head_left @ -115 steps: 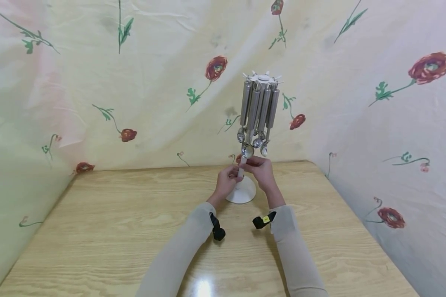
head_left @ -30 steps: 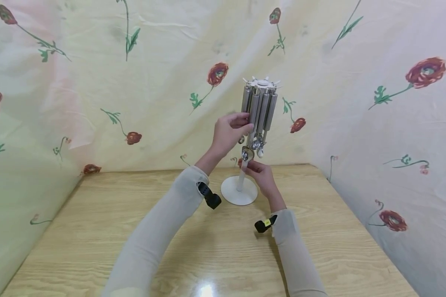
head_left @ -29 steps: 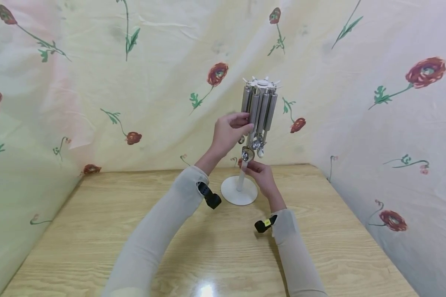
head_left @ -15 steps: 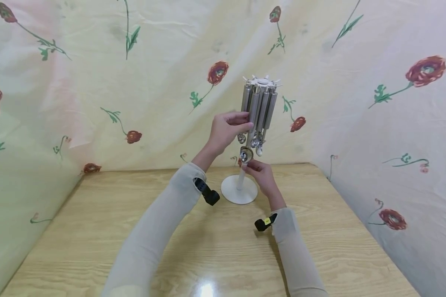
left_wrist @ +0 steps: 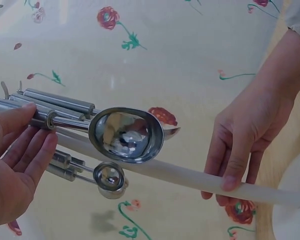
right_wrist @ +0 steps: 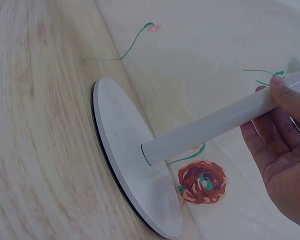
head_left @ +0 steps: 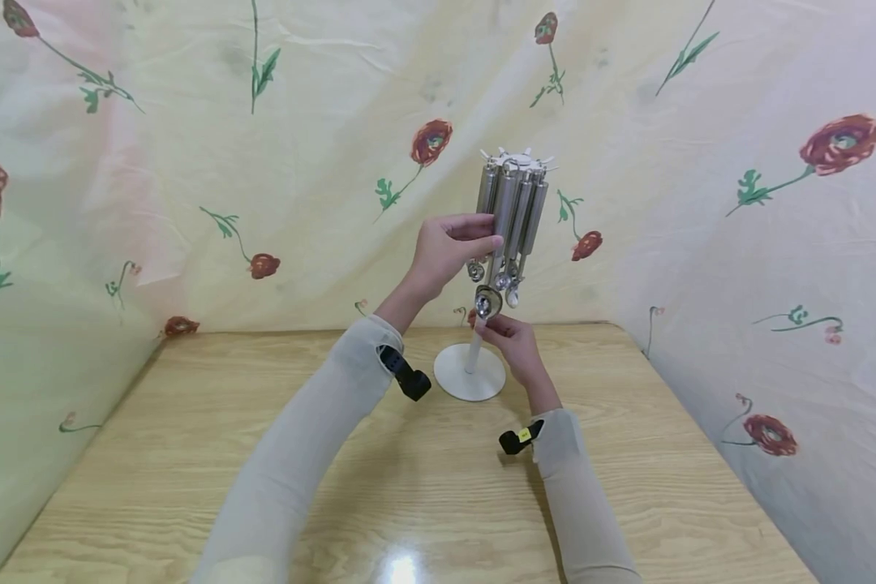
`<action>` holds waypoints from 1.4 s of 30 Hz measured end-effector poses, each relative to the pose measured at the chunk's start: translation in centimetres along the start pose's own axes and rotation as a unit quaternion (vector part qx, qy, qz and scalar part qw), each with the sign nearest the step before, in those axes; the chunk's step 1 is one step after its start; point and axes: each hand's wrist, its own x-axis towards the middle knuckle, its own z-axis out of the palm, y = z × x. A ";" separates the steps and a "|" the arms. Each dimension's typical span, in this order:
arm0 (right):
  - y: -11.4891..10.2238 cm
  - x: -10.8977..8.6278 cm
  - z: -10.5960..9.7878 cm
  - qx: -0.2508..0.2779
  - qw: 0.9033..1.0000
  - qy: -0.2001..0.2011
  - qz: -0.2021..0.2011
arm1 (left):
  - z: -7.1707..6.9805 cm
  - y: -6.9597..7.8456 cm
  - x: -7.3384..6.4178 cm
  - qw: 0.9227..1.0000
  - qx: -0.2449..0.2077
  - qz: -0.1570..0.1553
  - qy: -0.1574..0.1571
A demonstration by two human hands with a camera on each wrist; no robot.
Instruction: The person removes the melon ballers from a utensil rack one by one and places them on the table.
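Observation:
A white stand holds several steel scoops and small round ballers hanging from its hooked top (head_left: pixel 518 161). My left hand (head_left: pixel 438 253) has moved up to the hanging tools and pinches the handle of an ice cream scoop between thumb and fingers. The scoop's large oval bowl (left_wrist: pixel 127 135) points down, in front of the white pole (right_wrist: pixel 205 125). Lower down, my right hand (head_left: pixel 514 345) grips that pole between thumb and fingers, above the round base (right_wrist: pixel 135 155). A smaller baller (left_wrist: pixel 110 175) hangs beside the large scoop in the left wrist view.
The stand is on a wood-grain table (head_left: pixel 277 454), near its back edge. Behind and at both sides hangs a pale cloth (head_left: pixel 321 178) printed with red flowers. Each sleeve cuff carries a black wrist camera, the left one (head_left: pixel 409 377) close by the base.
Earlier both hands were on the pole. My left hand rose to the scoop's handle, and lately the scoop has shifted slightly up and right. The right hand stays on the pole.

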 end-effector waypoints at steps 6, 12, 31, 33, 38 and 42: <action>0.1 0.0 0.1 -0.004 1.000 0.009 0.011 | -0.5 0.4 -0.6 1.000 0.008 0.007 0.000; 0.0 0.0 0.0 0.001 1.000 0.011 0.021 | -1.7 1.1 -1.2 0.999 0.036 0.011 0.008; -0.1 0.4 0.1 0.023 1.000 -0.011 0.009 | -12.3 -3.9 -6.1 0.992 0.074 -0.078 0.070; -0.1 0.5 0.0 0.027 1.000 -0.015 0.008 | -13.4 -4.7 -6.7 0.990 0.076 -0.090 0.075; -0.2 0.5 -0.1 0.029 0.999 -0.011 0.010 | -15.8 -6.6 -8.3 0.984 0.097 -0.130 0.079; -0.2 0.5 -0.1 0.028 0.999 -0.010 0.015 | -17.5 -8.0 -9.9 0.978 0.116 -0.152 0.086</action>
